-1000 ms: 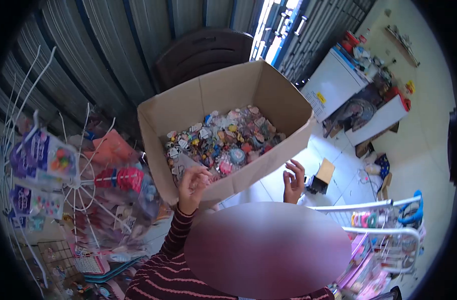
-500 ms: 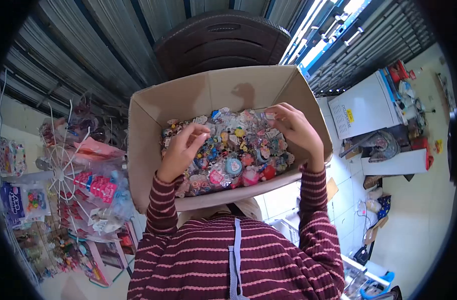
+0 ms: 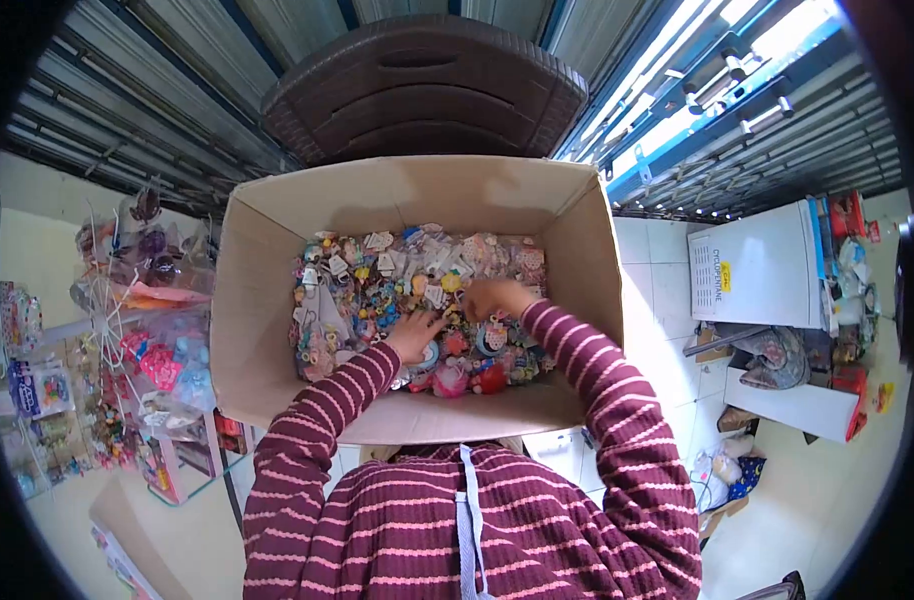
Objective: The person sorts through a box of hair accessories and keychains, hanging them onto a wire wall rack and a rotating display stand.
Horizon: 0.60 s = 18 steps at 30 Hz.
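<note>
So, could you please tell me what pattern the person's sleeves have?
Maroon with thin pink stripes, clear on both sleeves in the head view.

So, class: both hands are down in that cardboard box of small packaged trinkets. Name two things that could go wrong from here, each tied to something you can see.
1. The left hand and right hand dig into a loose, crowded heap of small packets; stirring could flick some over the cardboard box wall.
2. The rack of hanging goods stands close beside the box; a swung elbow could knock items off it.
</note>
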Each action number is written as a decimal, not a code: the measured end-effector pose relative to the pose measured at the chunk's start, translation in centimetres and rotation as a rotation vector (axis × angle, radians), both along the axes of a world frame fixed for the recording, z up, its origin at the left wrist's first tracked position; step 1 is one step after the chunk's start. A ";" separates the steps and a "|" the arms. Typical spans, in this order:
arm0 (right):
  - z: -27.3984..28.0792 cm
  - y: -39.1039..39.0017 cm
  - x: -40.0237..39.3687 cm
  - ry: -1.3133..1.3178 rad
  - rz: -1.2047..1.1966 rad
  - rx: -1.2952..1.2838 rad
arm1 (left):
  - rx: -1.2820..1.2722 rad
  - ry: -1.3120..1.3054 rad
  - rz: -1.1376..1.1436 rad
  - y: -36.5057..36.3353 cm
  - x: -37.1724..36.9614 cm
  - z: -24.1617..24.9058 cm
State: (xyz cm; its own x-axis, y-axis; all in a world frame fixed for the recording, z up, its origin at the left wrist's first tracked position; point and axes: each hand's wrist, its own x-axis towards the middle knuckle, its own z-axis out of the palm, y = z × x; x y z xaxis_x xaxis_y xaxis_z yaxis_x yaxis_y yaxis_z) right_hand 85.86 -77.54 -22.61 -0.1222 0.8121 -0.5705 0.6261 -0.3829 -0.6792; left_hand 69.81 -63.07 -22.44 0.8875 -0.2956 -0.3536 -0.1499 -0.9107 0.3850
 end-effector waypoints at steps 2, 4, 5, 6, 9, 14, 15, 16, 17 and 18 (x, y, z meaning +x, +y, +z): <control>-0.7 -0.1 -2.7 -0.135 0.014 0.022 | 0.077 -0.025 -0.255 -0.2 -0.4 -1.6; -1.5 -0.1 -4.2 -0.264 0.034 0.050 | 0.120 -0.063 -0.263 -0.5 -0.6 -1.0; -1.9 -0.1 -4.7 -0.345 0.118 0.033 | 0.143 -0.030 -0.294 -0.4 -0.3 -0.8; -1.5 0.2 -5.2 -0.425 0.199 0.019 | 0.165 0.004 -0.328 -0.2 -0.3 -0.8; -0.2 0.6 -5.6 -0.460 0.318 -0.154 | 0.262 -0.027 -0.348 0.1 -0.5 -1.5; -4.8 0.7 -8.5 -0.747 0.430 -0.096 | 0.404 0.056 -0.309 0.3 -0.6 -0.9; -4.4 0.7 -8.8 -0.804 0.465 -0.067 | 0.301 -0.051 -0.235 0.9 -1.2 -3.1; -4.5 0.7 -9.1 -0.861 0.500 -0.034 | 0.309 -0.043 -0.202 1.0 -1.1 -1.9; -5.1 1.1 -9.7 -0.895 0.444 -0.041 | 0.325 0.104 -0.197 0.9 -0.5 -0.8; -5.0 1.2 -9.8 -0.896 0.471 -0.020 | 0.333 0.253 -0.193 0.8 -0.1 0.1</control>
